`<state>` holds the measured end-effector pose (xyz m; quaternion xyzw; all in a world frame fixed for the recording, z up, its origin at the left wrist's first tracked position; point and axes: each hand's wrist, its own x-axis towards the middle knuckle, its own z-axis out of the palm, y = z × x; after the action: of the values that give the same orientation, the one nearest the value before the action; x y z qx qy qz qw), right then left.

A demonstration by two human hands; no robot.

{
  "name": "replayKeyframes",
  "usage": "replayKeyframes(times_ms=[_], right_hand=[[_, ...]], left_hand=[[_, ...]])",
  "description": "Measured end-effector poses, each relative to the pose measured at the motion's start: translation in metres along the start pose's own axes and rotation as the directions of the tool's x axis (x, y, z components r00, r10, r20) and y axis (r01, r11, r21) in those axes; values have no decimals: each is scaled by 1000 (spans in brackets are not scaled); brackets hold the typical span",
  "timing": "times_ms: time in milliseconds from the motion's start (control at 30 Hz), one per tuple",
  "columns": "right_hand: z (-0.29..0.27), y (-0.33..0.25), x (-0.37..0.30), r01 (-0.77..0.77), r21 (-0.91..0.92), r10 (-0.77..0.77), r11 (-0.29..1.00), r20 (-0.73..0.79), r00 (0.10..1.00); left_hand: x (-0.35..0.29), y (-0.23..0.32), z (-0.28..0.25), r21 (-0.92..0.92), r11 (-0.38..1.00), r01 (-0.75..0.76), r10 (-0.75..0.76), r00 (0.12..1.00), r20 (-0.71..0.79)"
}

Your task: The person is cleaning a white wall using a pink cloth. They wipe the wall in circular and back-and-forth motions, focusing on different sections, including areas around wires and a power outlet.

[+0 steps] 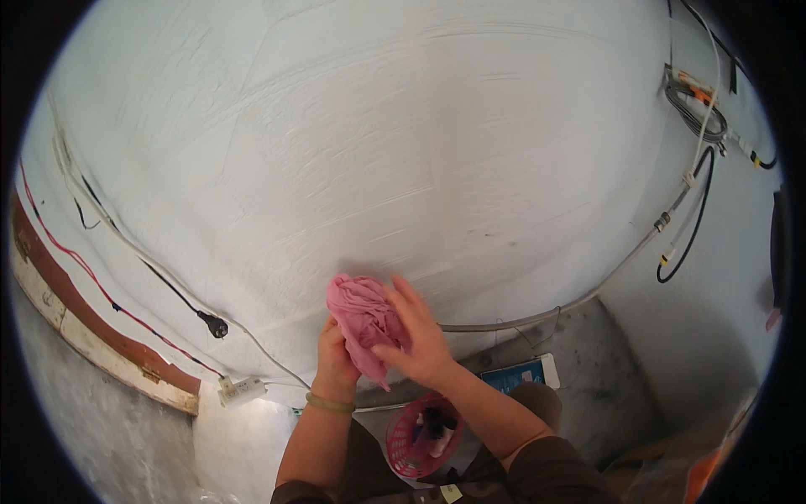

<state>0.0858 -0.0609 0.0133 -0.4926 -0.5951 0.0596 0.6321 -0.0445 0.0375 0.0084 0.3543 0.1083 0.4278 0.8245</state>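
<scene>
A crumpled pink cloth [365,317] is held up between my two hands in front of the pale wall. My left hand [336,357], with a bangle [329,403] at its wrist, grips the cloth from its lower left side; most of its fingers are hidden behind the fabric. On the right side of the bundle, my right hand [418,336] presses against the cloth with its thumb across the front and its fingers reaching up along the edge. A short tail of the fabric hangs below, between the hands.
Below my hands stands a pink plastic basket [403,458] with small bottles inside. A blue and white flat package [520,374] lies on the grey floor. A black plug [214,324] hangs by the left wall near a white socket block [242,391]. Coiled cables [697,113] hang at upper right.
</scene>
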Motion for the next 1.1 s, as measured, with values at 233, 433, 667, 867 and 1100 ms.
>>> replayKeyframes(times_ms=[233, 433, 667, 867, 1100], right_hand=[[4, 1, 0, 128, -223, -144, 966, -54, 988], [-17, 16, 0, 71, -198, -116, 978, -230, 966], [-42, 33, 0, -36, 14, 38, 999, -428, 903], [-65, 62, 7, -149, 339, 327, 929, -559, 762], [-128, 33, 77, 105, -143, -174, 984, -662, 729]], left_hand=[[6, -7, 20, 212, 976, 47, -74, 989, 124], [16, -7, 36, 468, 883, 32, -164, 955, 245], [28, -4, 72, 845, 140, -516, 185, 852, 490], [58, 13, 94, 470, -563, -680, 217, 427, 878], [92, 23, 106, 287, -759, -585, 69, 366, 928]])
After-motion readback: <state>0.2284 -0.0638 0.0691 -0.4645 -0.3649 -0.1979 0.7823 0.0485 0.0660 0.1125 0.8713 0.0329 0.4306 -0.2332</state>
